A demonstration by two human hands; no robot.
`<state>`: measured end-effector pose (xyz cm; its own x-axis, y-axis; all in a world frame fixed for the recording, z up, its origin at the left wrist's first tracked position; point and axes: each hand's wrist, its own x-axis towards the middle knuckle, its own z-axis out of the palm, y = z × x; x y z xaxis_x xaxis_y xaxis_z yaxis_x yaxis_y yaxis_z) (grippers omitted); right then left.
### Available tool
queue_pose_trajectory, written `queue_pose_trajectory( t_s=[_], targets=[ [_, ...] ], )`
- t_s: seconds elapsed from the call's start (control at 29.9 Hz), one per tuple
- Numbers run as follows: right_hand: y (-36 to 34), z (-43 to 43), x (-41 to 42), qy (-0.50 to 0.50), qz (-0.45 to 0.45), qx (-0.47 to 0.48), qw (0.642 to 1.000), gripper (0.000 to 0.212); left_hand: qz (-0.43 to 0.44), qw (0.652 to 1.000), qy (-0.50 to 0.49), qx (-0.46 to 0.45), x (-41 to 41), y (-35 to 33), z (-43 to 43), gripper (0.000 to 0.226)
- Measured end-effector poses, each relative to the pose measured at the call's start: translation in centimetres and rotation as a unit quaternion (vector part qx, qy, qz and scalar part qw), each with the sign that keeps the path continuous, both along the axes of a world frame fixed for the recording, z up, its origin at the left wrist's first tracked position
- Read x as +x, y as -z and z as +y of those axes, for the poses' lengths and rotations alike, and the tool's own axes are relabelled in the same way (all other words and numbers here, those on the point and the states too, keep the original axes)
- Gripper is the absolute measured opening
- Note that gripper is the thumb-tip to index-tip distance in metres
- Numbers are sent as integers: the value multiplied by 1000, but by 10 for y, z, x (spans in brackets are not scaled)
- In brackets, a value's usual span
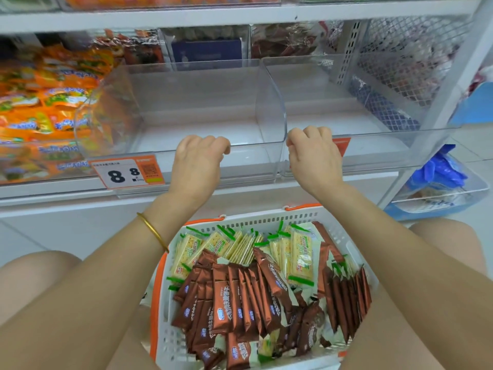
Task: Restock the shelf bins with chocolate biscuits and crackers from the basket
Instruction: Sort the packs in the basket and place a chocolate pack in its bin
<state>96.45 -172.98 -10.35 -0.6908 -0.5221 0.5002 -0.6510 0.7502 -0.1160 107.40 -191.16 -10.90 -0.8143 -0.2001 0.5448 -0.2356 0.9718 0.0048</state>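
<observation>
Head view: the basket [256, 218] sits between the person's knees, holding brown chocolate biscuits [234, 297] on its near side and green-trimmed crackers [301, 252] on its far side. Beyond the basket, the left hand [198, 158] hooks curled fingers over the left bin [248, 160] front rim; the right hand [312, 150] grips the right bin [378, 153] rim likewise.

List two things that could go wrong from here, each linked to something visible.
1. The left hand and right hand curl over the front rims of the empty left bin and right bin; a hard pull might slide them off the shelf.
2. In the basket the chocolate biscuits and crackers lie mixed, so packs could land in the wrong bin; the right bin's tag is mostly hidden.
</observation>
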Motion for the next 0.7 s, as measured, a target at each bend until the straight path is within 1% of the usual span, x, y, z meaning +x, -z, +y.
queue_pose_trajectory(
  t_s=[0.07, 0.13, 0.2, 0.23, 0.3, 0.37, 0.43, 0.53, 0.63, 0.7],
  targets=[
    [1, -2, 3, 9, -7, 6, 1000, 25, 1, 1000, -1, -11, 0, 2, 0, 29],
    [1, -2, 9, 20, 7, -16, 1000, 32, 29, 999, 5, -30, 4, 7, 3, 38],
    [1, -3, 19, 25, 58, -73, 995, 39, 71, 997, 20, -34, 13, 13, 10, 49],
    [2, -5, 25, 20, 83, -112, 990, 42, 92, 995, 30, -29, 19, 17, 14, 51],
    [9, -10, 39, -30, 104, -166, 980, 42, 119, 991, 56, -24, 34, 27, 21, 49],
    [21, -19, 53, -100, 99, -171, 975, 37, 105, 992, 69, -21, 51, 42, 21, 44],
    [36, -28, 65, -153, 70, -139, 976, 35, 56, 996, 63, -5, 66, 59, 16, 42],
    [60, -40, 83, -205, 6, -64, 977, 33, -18, 998, 58, 23, 85, 77, 5, 41],
    [80, -50, 95, -200, -89, 29, 975, 32, -84, 995, 36, 30, 100, 81, -5, 32],
    [92, -54, 100, -189, -146, 86, 967, 33, -140, 989, 16, 54, 107, 81, -7, 30]
  ],
)
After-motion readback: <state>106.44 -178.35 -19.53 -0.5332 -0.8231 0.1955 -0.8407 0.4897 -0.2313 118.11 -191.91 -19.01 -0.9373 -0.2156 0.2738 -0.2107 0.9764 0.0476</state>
